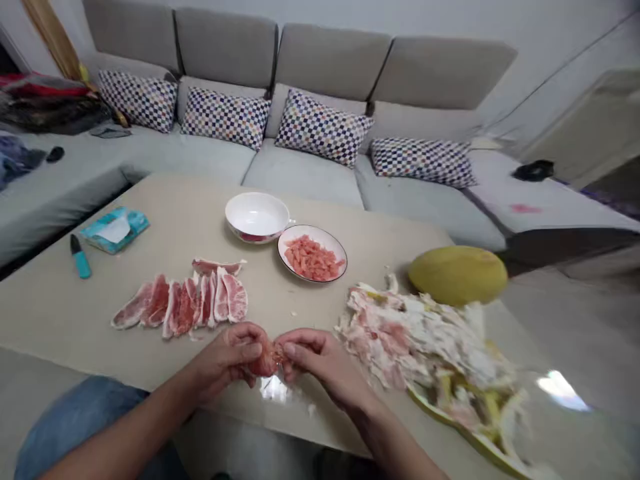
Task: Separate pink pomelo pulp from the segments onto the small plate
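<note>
Both hands meet over the near edge of the beige table (75, 313). My left hand (227, 360) and my right hand (320, 363) are both closed on one pink pomelo segment (267, 360) held between them, fingertips pinching it. Several peeled pink pomelo segments (183, 303) lie in a row just beyond my left hand. A plate (335, 243) with small pink pomelo flesh pieces (313, 259) sits further back. A heap of white and pink pomelo peel and pith (425, 340) lies to the right of my right hand.
A white bowl (256, 215) stands behind the plate. A whole yellow-green pomelo (457, 273) rests at the right. A teal tissue pack (115, 228) and a teal-handled knife (80, 257) lie at the left. A grey sofa with checked cushions (323, 127) runs behind the table.
</note>
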